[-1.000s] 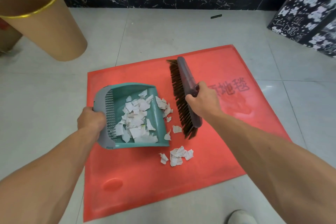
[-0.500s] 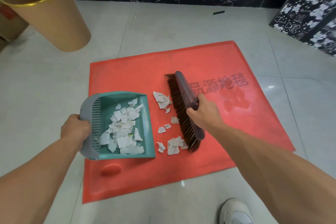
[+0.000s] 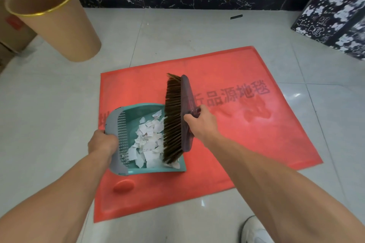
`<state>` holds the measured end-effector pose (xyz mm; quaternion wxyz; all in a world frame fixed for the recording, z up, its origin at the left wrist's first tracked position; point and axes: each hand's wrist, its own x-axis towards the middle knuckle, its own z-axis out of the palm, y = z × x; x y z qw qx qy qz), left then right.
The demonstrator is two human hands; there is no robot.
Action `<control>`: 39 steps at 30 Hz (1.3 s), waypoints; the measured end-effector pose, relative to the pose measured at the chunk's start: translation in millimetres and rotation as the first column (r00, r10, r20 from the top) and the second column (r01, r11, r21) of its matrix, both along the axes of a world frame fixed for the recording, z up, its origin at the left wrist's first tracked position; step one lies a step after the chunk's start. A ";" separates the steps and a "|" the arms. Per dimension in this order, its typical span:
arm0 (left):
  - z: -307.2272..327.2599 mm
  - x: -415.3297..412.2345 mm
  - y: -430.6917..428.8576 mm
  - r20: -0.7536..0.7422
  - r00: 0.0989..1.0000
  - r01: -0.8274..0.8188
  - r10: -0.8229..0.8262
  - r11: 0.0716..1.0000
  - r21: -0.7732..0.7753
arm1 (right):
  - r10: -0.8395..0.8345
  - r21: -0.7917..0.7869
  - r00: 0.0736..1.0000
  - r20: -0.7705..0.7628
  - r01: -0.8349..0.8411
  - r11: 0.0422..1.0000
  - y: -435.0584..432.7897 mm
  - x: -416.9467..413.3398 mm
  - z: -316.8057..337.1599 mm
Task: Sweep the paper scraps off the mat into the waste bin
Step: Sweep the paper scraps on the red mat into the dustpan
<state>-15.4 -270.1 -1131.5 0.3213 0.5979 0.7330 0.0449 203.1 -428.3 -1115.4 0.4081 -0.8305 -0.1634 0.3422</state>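
A person stands over a red mat on a pale tiled floor, seen from their own head height. The left hand grips the grey back edge of a teal dustpan, which rests on the left part of the mat. The right hand is curled round the neck of a purple-backed brush.

Half a second ago the brush stood on the mat to the right of the dustpan, with loose paper scraps lying between the two. Now the brush has come across to the pan's open mouth, and its brown bristles reach over the lip into the tray. The white paper scraps in view are heaped inside the dustpan, up against the bristles. Any still under the brush are hidden.

The tan waste bin, with a gold rim, stands on the floor at the far left, off the mat and well apart from the pan. A black box with white bear prints sits at the far right. A white shoe shows at the bottom edge.
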 end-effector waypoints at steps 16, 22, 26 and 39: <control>2.6 -5.8 43.3 0.067 0.994 -0.084 0.085 0.996 -0.020 | 0.118 -0.296 0.918 0.379 -0.001 0.955 -6.8 77.2 9.2; -10.3 14.1 41.1 0.096 0.993 -0.057 0.062 0.997 -0.054 | 0.193 -0.215 0.938 0.289 -0.133 0.968 5.2 54.3 -8.6; -14.2 32.3 35.0 0.155 0.987 -0.045 0.051 0.998 -0.047 | 0.246 -0.168 0.943 0.225 -0.211 0.963 22.7 37.7 -11.2; -7.2 10.3 46.1 0.068 0.997 -0.043 0.045 0.999 -0.024 | 0.098 -0.096 0.963 0.251 -0.076 0.993 23.8 49.0 2.5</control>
